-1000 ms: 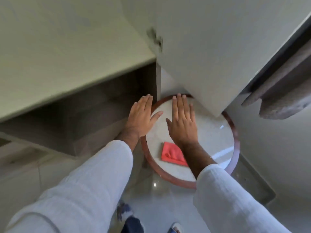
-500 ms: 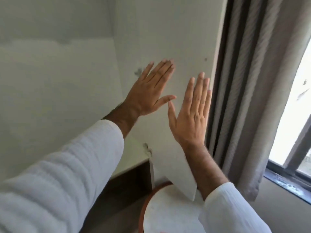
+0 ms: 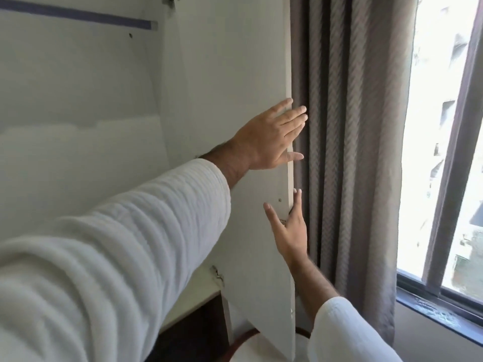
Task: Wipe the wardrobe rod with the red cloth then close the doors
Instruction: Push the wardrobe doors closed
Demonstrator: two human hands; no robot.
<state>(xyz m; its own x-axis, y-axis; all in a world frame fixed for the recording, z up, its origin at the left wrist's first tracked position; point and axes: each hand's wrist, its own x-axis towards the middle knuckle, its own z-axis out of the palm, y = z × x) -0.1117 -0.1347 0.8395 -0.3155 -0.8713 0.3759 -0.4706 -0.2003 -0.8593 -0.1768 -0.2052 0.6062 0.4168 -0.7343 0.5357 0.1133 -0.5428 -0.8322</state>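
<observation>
The wardrobe rod (image 3: 78,14) runs across the top of the open wardrobe interior (image 3: 78,100), a dull bluish bar ending at a bracket on the side panel; nothing hangs on it. The red cloth is out of sight. The right-hand wardrobe door (image 3: 235,74) stands open, seen almost edge-on, its free edge next to the grey curtain (image 3: 352,126).

The left hand (image 3: 271,137) reaches across the door's inner face with fingers spread and nearly straight; the fingertips pass over the door's free edge and the thumb crosses it lower down. It grips nothing.

The right hand (image 3: 290,231) sits lower on the same edge, fingers open and extended upward; the thumb lies on the inner face, while the other fingers are partly hidden behind the edge, so their contact is hard to judge.

A hinge (image 3: 217,275) shows low on the door. Below, only a sliver of a round table (image 3: 243,340) appears, cut off by the frame. The window (image 3: 444,152) is overexposed.
</observation>
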